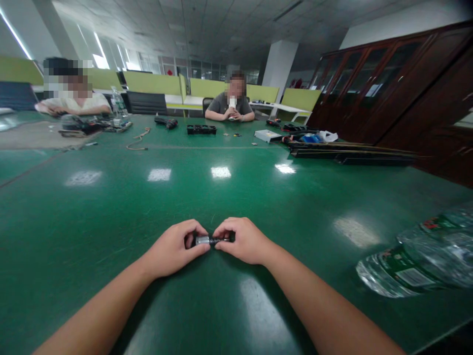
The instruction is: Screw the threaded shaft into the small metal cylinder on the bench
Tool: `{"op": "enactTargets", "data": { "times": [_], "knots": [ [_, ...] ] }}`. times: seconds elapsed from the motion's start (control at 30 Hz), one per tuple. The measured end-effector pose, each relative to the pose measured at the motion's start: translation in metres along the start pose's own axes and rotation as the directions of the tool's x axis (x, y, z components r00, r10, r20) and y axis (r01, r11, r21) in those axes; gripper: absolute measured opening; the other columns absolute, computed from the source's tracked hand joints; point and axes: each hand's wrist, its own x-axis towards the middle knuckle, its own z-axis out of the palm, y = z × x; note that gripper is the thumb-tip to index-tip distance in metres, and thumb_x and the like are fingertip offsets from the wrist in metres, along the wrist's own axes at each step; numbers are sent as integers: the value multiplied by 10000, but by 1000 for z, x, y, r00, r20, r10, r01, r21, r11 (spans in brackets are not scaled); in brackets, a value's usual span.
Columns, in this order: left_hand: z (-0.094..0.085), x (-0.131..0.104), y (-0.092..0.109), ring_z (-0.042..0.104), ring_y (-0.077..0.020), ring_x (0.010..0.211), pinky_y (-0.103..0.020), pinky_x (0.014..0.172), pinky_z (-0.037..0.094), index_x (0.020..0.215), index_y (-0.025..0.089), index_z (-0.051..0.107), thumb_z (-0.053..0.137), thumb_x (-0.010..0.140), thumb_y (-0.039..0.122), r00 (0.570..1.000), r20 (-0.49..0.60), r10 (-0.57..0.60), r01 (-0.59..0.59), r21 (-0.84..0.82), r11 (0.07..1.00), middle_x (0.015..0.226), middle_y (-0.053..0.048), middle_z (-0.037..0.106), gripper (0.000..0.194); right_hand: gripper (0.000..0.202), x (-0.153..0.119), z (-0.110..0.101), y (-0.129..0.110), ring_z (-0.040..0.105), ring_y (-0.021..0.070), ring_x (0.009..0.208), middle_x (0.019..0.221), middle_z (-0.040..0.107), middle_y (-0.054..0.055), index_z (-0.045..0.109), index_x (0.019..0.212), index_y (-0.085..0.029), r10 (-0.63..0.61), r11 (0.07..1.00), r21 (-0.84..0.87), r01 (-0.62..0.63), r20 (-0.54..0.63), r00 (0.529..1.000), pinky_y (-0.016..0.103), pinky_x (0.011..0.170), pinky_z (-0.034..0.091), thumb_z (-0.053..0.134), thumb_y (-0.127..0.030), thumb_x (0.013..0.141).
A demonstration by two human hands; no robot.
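The left hand [173, 249] and right hand [242, 240], close together, pinch the ends of a small silver-and-black cylindrical part [210, 240] resting on the glossy green table [111, 207] in an open-plan office.

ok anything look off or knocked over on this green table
Yes: the plastic water bottles at the right edge lie on their sides rather than standing. Nothing looks spilled. Both hands pinch a small metal cylinder normally.
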Motion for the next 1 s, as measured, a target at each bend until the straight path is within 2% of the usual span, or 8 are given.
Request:
{"op": "enactTargets", "data": {
  "times": [0.27, 0.6, 1.0],
  "knots": [
    [3, 2, -2, 519, -151, 634, -241, 571, 356, 955, 188, 647, 687, 769, 370, 1000, -5, -27, 27, 22, 999, 689, 32, 549, 263, 133, -1, 1, 1, 591, 133, 768, 813, 678, 16, 727, 894, -185, -44, 998, -46, 45, 4, 999, 249, 720, 440, 725, -177, 761],
    [3, 3, -2, 515, -148, 624, -243, 567, 355, 956, 192, 659, 656, 805, 403, 1000, -11, -17, 17, 29, 999, 687, 28, 548, 260, 225, -1, 2, -1, 592, 152, 810, 866, 695, 29, 726, 985, -197, -72, 992, -102, 73, 12, 997, 270, 749, 432, 722, -199, 760],
    [3, 3, -2, 505, -151, 650, -249, 585, 353, 949, 193, 671, 635, 834, 407, 1000, 13, -19, 19, -4, 1000, 714, 23, 541, 245, 145, 0, 3, -1, 576, 128, 731, 764, 668, 12, 741, 895, -188, -79, 991, -108, 80, 13, 997, 238, 689, 417, 728, -197, 750]
  ]
}}
